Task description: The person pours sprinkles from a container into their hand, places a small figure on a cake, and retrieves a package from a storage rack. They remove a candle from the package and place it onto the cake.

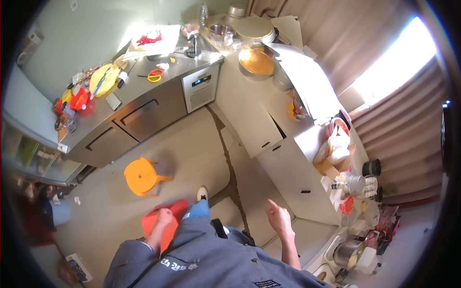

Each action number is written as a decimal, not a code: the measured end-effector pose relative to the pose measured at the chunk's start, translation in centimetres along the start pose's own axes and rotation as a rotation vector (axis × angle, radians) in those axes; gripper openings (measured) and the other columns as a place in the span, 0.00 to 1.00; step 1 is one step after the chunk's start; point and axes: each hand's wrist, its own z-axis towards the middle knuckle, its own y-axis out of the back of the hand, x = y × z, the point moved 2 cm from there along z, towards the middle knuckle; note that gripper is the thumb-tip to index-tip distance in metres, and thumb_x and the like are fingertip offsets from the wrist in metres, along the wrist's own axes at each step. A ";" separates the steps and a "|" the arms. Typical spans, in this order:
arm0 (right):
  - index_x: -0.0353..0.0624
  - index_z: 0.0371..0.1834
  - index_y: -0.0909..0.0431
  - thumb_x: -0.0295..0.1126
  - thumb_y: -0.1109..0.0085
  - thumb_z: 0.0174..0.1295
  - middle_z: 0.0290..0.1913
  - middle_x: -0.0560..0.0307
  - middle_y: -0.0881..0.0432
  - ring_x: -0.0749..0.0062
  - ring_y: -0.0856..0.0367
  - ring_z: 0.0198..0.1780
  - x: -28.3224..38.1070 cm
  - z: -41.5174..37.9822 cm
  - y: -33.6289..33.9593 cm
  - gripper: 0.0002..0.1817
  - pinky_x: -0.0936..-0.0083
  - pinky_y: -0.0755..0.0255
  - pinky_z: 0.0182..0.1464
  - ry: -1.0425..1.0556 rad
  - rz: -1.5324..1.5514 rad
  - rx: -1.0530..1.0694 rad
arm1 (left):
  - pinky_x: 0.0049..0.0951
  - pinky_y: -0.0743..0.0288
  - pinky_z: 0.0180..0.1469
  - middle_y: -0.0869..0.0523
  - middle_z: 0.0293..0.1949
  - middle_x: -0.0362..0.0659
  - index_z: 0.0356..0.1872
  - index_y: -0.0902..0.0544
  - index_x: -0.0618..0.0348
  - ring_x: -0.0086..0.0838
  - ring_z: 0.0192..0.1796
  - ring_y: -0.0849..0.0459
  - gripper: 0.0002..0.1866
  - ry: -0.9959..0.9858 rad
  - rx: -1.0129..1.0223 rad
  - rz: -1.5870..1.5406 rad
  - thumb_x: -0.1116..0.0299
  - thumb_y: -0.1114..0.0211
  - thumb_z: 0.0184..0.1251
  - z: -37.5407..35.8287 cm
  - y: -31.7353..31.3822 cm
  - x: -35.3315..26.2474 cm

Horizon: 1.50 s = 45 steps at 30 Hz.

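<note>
Head view | gripping red plastic thing point(178, 209) near blue-clad leg point(199, 210) with left hand point(164, 216) pressed shut on it | holding nothing in half-spread right hand point(279, 218) | best to grip tight, not bump orange stool point(140, 176)

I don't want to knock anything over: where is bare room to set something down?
The steel countertop is bare between the phone and scissors; the floor, between the orange stool and steel cabinet. It's crowded around the yellow item and cardboard box.

Grey top point(216, 249), white lettering point(178, 264), blue trousers point(198, 211), pale shoe point(202, 193)
</note>
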 end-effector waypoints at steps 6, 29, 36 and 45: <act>0.47 0.66 0.20 0.32 0.36 0.67 0.38 0.44 0.11 0.52 0.11 0.38 9.2 13.0 1.8 0.23 0.63 0.18 0.44 0.106 0.265 -0.011 | 0.28 0.21 0.25 0.13 0.27 0.45 0.44 0.15 0.61 0.26 0.24 0.15 0.10 -0.134 -0.045 -0.162 0.68 0.42 0.76 6.5 9.5 -14.9; 0.36 0.70 0.28 0.34 0.31 0.64 0.54 0.49 0.12 0.66 0.11 0.39 25.5 78.8 11.2 0.32 0.70 0.18 0.45 0.121 0.610 -0.202 | 0.53 0.31 0.70 0.29 0.70 0.57 0.71 0.26 0.49 0.54 0.70 0.27 0.25 -1.164 -0.358 0.771 0.68 0.49 0.74 40.0 25.2 -104.6; 0.40 0.73 0.29 0.30 0.29 0.60 0.59 0.54 0.13 0.70 0.12 0.39 29.8 95.2 10.6 0.36 0.70 0.18 0.45 0.048 0.559 -0.280 | 0.49 0.29 0.70 0.25 0.62 0.58 0.71 0.24 0.46 0.54 0.68 0.26 0.34 -1.112 0.057 0.781 0.79 0.42 0.60 47.1 25.9 -109.8; 0.41 0.67 0.26 0.46 0.28 0.53 0.52 0.40 0.13 0.46 0.14 0.55 27.6 103.4 1.5 0.38 0.58 0.22 0.55 0.246 0.755 -0.048 | 0.51 0.18 0.51 0.20 0.52 0.64 0.61 0.22 0.62 0.55 0.50 0.15 0.25 -1.342 0.140 1.023 0.63 0.36 0.64 47.9 24.6 -109.0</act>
